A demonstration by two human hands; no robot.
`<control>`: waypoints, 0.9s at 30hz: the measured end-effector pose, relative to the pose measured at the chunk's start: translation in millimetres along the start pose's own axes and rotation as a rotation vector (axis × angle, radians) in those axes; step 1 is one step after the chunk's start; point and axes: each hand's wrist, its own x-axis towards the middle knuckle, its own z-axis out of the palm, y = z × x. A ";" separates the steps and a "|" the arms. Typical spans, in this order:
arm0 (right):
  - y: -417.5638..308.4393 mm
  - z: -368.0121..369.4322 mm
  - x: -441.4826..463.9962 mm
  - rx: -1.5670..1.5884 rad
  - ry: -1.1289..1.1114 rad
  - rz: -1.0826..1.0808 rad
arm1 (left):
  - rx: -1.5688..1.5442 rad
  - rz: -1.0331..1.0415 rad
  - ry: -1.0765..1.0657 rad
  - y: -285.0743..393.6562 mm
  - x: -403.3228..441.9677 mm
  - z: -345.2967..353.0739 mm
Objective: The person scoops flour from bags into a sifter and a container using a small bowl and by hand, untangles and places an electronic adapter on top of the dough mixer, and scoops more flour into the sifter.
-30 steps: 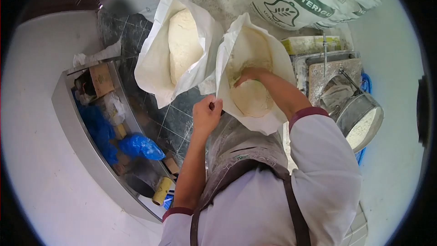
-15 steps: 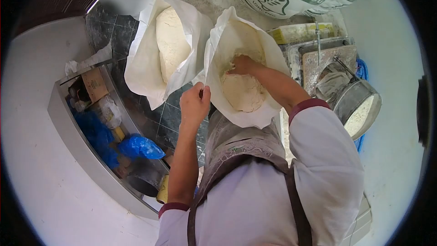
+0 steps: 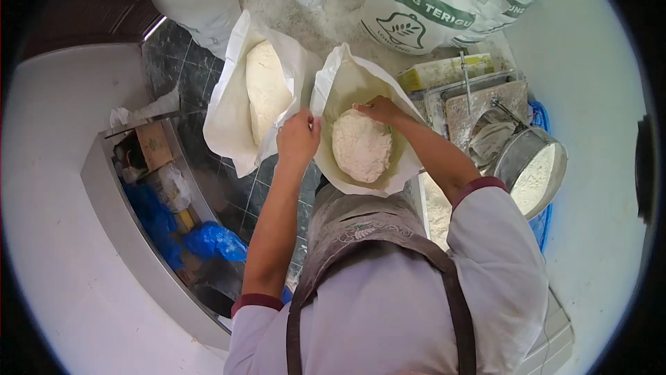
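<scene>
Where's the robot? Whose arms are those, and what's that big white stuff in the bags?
There's no robot! A person wears a camera on their head, looking down at their own two hands. The left hand seems to pinch the edge of an open white sack. The right hand touches a pale lump inside, maybe dough or packed flour. Beside it is another open sack with a pale lump. Around them are printed flour sacks and dark floor tiles.

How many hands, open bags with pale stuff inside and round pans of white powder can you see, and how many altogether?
Hands: 2, left hand and right hand
Open bags: 2, left bag and right bag
Round pans: 1, metal pan
Total: 5
</scene>
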 end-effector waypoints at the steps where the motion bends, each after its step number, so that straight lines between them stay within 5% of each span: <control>1: 2.3 -4.2 2.6 0.043 0.009 0.023 | -0.004 0.052 -0.002 -4.5 1.6 0.9; 11: -0.5 -32.8 -28.1 0.467 0.248 0.044 | -0.074 0.025 0.048 -15.2 -5.8 -12.5; 20: -3.0 -38.3 -57.1 0.706 0.392 -0.009 | 0.180 0.104 -0.017 -46.7 -1.2 -25.2; 23: -3.9 -44.7 -71.6 0.748 0.379 0.028 | 0.315 0.007 -0.231 -31.4 7.9 -33.2; 25: -2.0 -41.3 -75.9 0.766 0.398 -0.005 | 0.181 0.253 0.014 -6.4 22.5 -34.2; 27: -4.6 -40.7 -80.8 0.783 0.420 -0.038 | 0.165 0.511 0.000 17.8 51.2 -28.2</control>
